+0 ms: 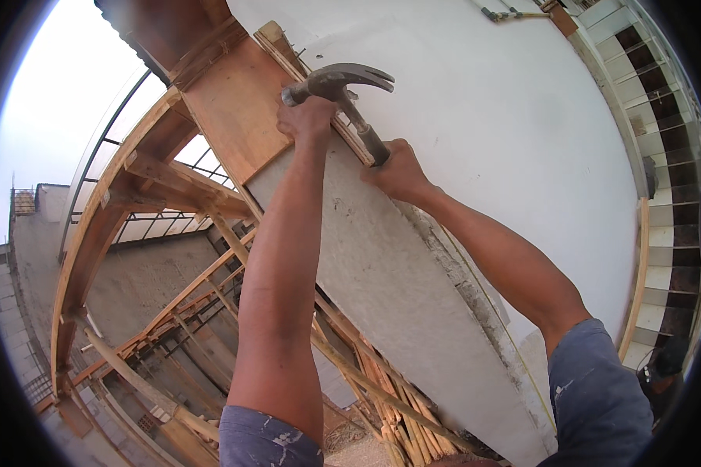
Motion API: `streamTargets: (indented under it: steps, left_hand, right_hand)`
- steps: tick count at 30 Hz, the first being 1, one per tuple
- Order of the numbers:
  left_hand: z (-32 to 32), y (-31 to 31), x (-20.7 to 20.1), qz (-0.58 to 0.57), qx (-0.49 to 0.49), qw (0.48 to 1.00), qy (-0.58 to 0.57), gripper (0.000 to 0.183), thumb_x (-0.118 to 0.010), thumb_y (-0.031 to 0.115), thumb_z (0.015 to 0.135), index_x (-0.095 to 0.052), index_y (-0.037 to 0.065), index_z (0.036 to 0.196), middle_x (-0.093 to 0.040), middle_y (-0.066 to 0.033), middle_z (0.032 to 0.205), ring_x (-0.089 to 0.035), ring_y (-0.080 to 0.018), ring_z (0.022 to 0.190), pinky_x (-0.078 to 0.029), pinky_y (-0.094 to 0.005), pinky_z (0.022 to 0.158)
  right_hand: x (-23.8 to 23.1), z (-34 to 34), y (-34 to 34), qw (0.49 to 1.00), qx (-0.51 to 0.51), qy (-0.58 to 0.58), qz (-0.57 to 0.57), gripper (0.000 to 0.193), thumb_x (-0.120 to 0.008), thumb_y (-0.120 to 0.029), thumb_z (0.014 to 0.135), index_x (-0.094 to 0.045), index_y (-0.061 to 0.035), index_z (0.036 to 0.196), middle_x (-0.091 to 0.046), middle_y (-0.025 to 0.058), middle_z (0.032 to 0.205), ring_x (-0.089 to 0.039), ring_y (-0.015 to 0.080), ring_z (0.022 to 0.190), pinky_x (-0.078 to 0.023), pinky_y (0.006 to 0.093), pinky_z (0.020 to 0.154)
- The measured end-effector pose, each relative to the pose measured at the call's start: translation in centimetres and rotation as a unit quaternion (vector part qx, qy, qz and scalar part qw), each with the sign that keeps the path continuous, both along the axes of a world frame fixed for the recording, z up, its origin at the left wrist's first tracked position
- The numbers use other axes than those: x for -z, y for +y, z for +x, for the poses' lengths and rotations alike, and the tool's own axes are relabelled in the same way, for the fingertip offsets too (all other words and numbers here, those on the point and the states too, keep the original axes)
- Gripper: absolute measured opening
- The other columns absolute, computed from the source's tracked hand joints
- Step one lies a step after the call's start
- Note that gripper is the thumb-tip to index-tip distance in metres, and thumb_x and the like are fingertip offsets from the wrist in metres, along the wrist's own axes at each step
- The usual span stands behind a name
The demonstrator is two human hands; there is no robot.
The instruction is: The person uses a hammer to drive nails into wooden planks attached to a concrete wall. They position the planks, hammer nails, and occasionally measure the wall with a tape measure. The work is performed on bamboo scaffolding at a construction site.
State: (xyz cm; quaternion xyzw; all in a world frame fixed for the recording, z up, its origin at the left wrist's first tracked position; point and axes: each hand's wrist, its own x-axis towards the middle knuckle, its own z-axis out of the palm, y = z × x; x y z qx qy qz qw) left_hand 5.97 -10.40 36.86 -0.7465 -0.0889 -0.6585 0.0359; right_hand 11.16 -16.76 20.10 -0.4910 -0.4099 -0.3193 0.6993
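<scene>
A claw hammer [343,78] with a dark metal head is gripped around its handle by my right hand [401,171]. The head points up and left, its claw to the right, and it lies in front of the upper edge of a plywood panel [237,113]. Just below the striking face, my left hand [308,118] is closed at that edge. The hammer head partly covers its fingers, so what they pinch cannot be made out. A thin wooden strip [352,140] runs along the panel's side between my hands.
A grey concrete column [389,272] continues below the panel. Curved wooden formwork [78,265] rises on the left with poles under it. Bamboo poles [397,420] lean together below. A white wall [506,117] stands right, and a wooden batten [637,280] borders the tiles [662,233].
</scene>
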Motion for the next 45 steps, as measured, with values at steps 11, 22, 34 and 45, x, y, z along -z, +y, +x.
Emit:
streamTargets:
  steps: [11,22,34,45]
  left_hand:
    - [0.7,-2.9,0.6,-0.066,0.017,0.989,-0.128,0.036,-0.079,0.024,0.068,-0.070,0.006,0.098,-0.068,-0.0152,0.104,-0.069,-0.0340,0.096,-0.054,-0.0449,0.087]
    - [0.8,-3.4,1.1,-0.060,0.055,0.991,-0.107,0.017,-0.069,0.012,0.067,-0.067,-0.002,0.076,-0.071,-0.0176,0.088,-0.068,-0.0310,0.078,-0.054,-0.0426,0.078]
    - [0.9,-2.5,0.3,-0.041,0.087,0.990,-0.101,0.028,-0.074,0.010,0.064,-0.068,-0.010,0.083,-0.069,-0.0230,0.091,-0.067,-0.0314,0.078,-0.054,-0.0417,0.075]
    - [0.8,-2.9,-0.3,-0.012,0.042,0.995,-0.087,0.030,-0.074,0.012,0.063,-0.070,-0.010,0.081,-0.069,-0.0209,0.084,-0.066,-0.0309,0.071,-0.053,-0.0431,0.068]
  right_hand:
    - [5.5,-1.9,-4.2,0.986,-0.135,0.102,-0.002,0.043,-0.079,-0.029,0.084,-0.068,0.0023,0.112,-0.069,0.0158,0.088,-0.066,0.0258,0.087,-0.049,0.0383,0.084]
    - [39.4,-12.7,-3.0,0.876,-0.223,0.428,0.000,0.031,-0.077,-0.025,0.088,-0.064,-0.0026,0.105,-0.056,0.0008,0.066,-0.052,0.0073,0.063,-0.041,0.0277,0.057]
    - [29.9,-6.3,-4.5,0.942,-0.227,0.211,0.127,0.044,-0.048,-0.029,0.105,-0.043,0.0057,0.132,-0.051,0.0061,0.071,-0.049,0.0152,0.064,-0.042,0.0329,0.062]
    - [12.2,0.0,-3.2,0.932,-0.320,0.173,0.009,0.053,-0.042,-0.029,0.105,-0.032,0.0084,0.140,-0.047,0.0025,0.063,-0.042,0.0127,0.041,-0.040,0.0343,0.042]
